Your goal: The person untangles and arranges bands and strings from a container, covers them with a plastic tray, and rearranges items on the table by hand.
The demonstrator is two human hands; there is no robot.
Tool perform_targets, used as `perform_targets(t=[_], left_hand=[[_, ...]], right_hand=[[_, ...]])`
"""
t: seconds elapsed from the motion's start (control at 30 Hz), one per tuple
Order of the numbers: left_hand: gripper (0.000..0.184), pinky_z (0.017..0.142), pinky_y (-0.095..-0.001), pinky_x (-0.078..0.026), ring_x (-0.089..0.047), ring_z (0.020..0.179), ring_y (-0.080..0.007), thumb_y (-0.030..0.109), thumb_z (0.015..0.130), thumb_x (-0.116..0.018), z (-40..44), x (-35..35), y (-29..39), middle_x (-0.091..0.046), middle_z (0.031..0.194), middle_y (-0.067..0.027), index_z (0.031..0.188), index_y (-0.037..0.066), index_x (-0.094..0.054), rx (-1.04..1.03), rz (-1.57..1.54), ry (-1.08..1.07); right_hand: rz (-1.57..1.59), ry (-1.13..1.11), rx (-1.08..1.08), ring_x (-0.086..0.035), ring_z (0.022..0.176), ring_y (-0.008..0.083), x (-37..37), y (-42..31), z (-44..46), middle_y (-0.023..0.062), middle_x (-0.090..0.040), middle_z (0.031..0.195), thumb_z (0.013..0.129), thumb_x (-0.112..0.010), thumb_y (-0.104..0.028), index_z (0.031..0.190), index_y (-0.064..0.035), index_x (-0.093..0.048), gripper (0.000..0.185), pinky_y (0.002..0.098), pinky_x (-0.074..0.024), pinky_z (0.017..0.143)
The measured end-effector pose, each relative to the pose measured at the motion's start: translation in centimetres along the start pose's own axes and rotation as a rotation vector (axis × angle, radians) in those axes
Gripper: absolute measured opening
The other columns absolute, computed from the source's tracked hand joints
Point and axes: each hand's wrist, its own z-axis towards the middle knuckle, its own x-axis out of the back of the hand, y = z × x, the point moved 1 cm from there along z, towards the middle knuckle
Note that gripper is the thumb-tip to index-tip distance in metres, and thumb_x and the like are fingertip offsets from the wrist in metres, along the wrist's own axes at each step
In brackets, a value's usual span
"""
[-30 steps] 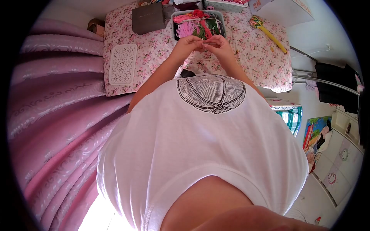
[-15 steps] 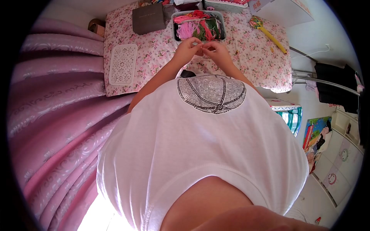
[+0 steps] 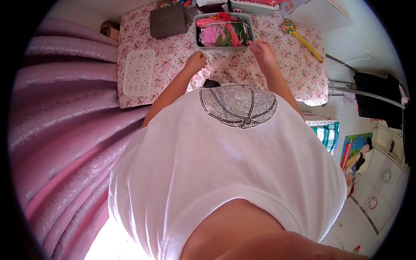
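My left hand (image 3: pixel 196 62) is closed in a loose fist above the flowered tablecloth, in front of the basket. What its fingers hold, if anything, is too small to make out. My right hand (image 3: pixel 263 53) is raised by the basket's front right corner, its fingertips drawn together; their contents cannot be made out. A faint pale strand (image 3: pixel 234 68) shows between the hands, but its ends are unclear. Just beyond the hands stands a grey plastic basket (image 3: pixel 200 45) filled with bundles of coloured yarn (image 3: pixel 223 31) in pink, red and dark green.
On the tablecloth (image 3: pixel 167 58) lie a white perforated lid (image 3: pixel 138 72) at left, a dark grey box (image 3: pixel 168 21) behind, and a yellow-handled stick (image 3: pixel 307 45) at right. A large white carton (image 3: pixel 318 13) stands at the back right. Purple curtains (image 3: pixel 73 95) hang along the left.
My hands were together in front of the basket and have moved apart, the left one to the left and slightly nearer me, the right one to the right. The basket stays put.
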Motion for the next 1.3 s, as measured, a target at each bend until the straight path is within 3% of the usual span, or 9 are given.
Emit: perform_targets(t=[0.1,0.2,0.4,0.5,0.73,0.87,0.97,1.17,1.3], left_hand=[[0.021,0.059,-0.0315,-0.046,-0.058,0.065,-0.0204,0.016,0.073,-0.045,0.5,0.3,-2.4,-0.059,0.075,-0.014,0.081,-0.001,-0.055,0.044,0.187,-0.039],[0.023,0.066,-0.0315,-0.045,-0.058,0.075,-0.0219,0.016,0.073,-0.049,0.6,-0.2,-1.9,-0.059,0.081,-0.014,0.088,0.001,-0.057,-0.201,0.334,0.047],[0.027,0.075,-0.0259,-0.041,-0.053,0.086,-0.0143,0.016,0.074,-0.055,-3.3,-2.1,10.0,-0.057,0.093,-0.0093,0.098,0.003,-0.055,-0.616,-0.162,-0.181],[0.024,0.075,-0.0235,-0.039,-0.05,0.084,-0.0102,0.014,0.078,-0.051,-4.2,-2.9,11.5,-0.056,0.09,-0.0063,0.098,0.002,-0.054,-0.39,-0.543,-0.476],[0.018,0.061,-0.0218,-0.038,-0.046,0.069,-0.0073,0.018,0.079,-0.052,-1.5,-0.2,8.0,-0.055,0.074,-0.0025,0.085,0.002,-0.057,-0.401,-0.055,-0.39],[0.02,0.056,-0.0217,-0.038,-0.046,0.064,-0.0072,0.02,0.078,-0.053,-1.7,0.5,8.1,-0.055,0.07,-0.0019,0.081,0.001,-0.058,-0.37,-0.073,-0.347],[0.021,0.055,-0.0221,-0.04,-0.049,0.062,-0.0089,0.021,0.079,-0.052,-1.3,0.3,8.1,-0.056,0.071,-0.0027,0.083,0.001,-0.058,-0.302,-0.118,-0.372],[0.024,0.057,-0.0238,-0.044,-0.055,0.066,-0.0132,0.017,0.082,-0.046,-1.6,-0.2,8.0,-0.059,0.082,-0.0073,0.092,-0.002,-0.057,-0.228,-0.363,-0.305],[0.026,0.064,-0.0255,-0.045,-0.057,0.073,-0.0164,0.017,0.083,-0.044,-2.1,0.0,8.2,-0.058,0.089,-0.0088,0.096,-0.003,-0.054,-0.01,-0.715,-0.195]], right_hand=[[0.014,-0.019,0.06,-0.053,0.091,0.025,0.2,-1.2,-0.1,0.0091,-0.052,0.086,0.081,-0.042,-0.009,0.085,-0.0042,-0.042,0.006,0.0367,-0.0392,0.084],[-0.125,-0.071,0.043,-0.054,0.09,0.0241,-0.2,-1.1,-0.5,0.0092,-0.052,0.087,0.082,-0.042,-0.01,0.087,-0.0037,-0.042,0.008,0.0358,-0.0412,0.081],[-0.274,-0.27,-0.044,-0.054,0.086,0.0191,-3.1,1.3,-1.3,0.008,-0.052,0.088,0.083,-0.042,-0.011,0.088,-0.0039,-0.043,0.009,0.0298,-0.0436,0.075],[-0.195,-0.213,-0.07,-0.051,0.072,0.0133,-4.2,0.5,-1.7,0.0056,-0.051,0.083,0.083,-0.043,-0.011,0.086,-0.0052,-0.044,0.007,0.0238,-0.0423,0.067],[-0.225,-0.138,0.031,-0.029,0.05,0.0045,0.1,-1.2,0.2,-0.0014,-0.042,0.067,0.082,-0.044,-0.011,0.081,-0.0075,-0.043,0.004,0.0192,-0.0268,0.046],[-1.283,-0.373,0.41,-0.041,0.055,0.0095,0.6,-1.5,-1.0,0.0014,-0.048,0.067,0.08,-0.048,-0.015,0.084,-0.0049,-0.048,0.011,0.0228,-0.0347,0.05],[-1.52,-0.502,0.506,-0.052,0.064,0.02,0.8,0.0,-1.7,0.0096,-0.053,0.072,0.077,-0.051,-0.016,0.087,-0.0048,-0.055,0.016,0.0296,-0.0409,0.058],[-1.008,-0.196,0.207,-0.05,0.067,0.0122,1.6,2.2,0.1,0.0043,-0.056,0.075,0.081,-0.049,-0.022,0.089,-0.0049,-0.059,0.022,0.0252,-0.0395,0.06],[-0.91,-0.224,0.289,-0.047,0.067,0.0083,0.6,2.1,-0.3,0.0011,-0.056,0.073,0.082,-0.047,-0.023,0.089,-0.0035,-0.059,0.024,0.0224,-0.0381,0.059]])
